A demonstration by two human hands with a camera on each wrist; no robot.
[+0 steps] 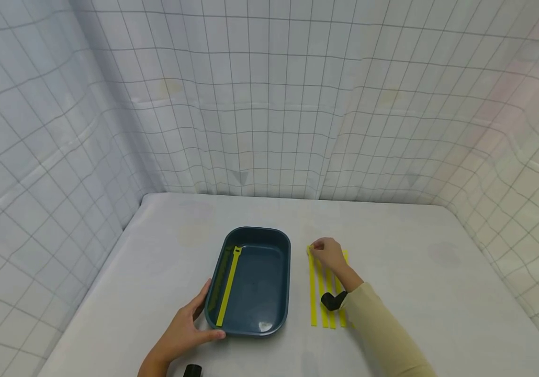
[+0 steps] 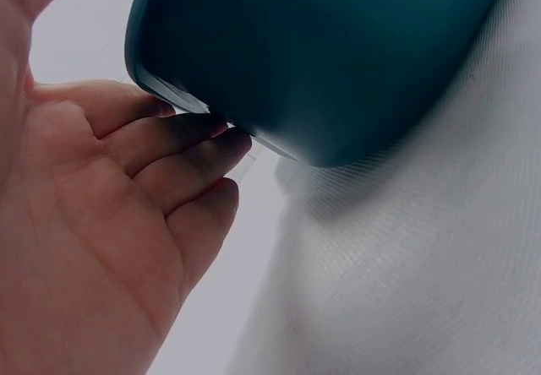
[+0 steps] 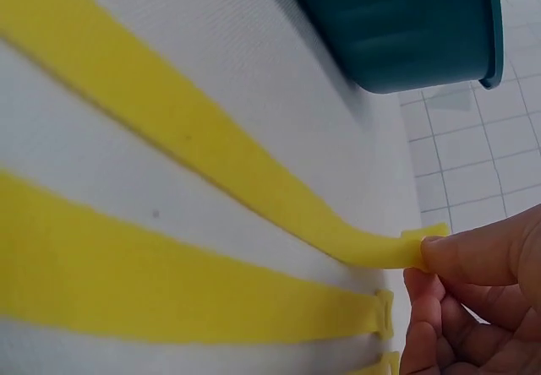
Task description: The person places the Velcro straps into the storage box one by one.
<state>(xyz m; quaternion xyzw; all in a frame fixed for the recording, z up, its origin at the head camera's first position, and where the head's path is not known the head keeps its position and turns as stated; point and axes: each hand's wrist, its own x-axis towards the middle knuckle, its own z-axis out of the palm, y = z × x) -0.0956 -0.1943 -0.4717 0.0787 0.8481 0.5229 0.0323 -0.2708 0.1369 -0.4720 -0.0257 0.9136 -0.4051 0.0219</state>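
Note:
A dark teal tray point(image 1: 260, 283) stands on the table with one yellow hook-and-loop cable tie point(image 1: 228, 288) lying along its left side. My left hand point(image 1: 186, 327) holds the tray's near left corner, thumb at the near rim and fingers along the left side. In the left wrist view the fingertips point(image 2: 228, 134) meet the tray's edge. My right hand point(image 1: 329, 254) pinches the slotted far end of the leftmost tie point(image 3: 211, 147) in the row beside the tray. That end is bent up; the rest of the strap stretches along the table.
Several more yellow ties point(image 3: 186, 290) lie side by side under my right hand and forearm, partly hidden. A black wrist-camera piece point(image 1: 333, 301) hangs over them. White grid-lined curtains point(image 1: 269, 104) surround the table point(image 1: 420, 272) at the back and sides.

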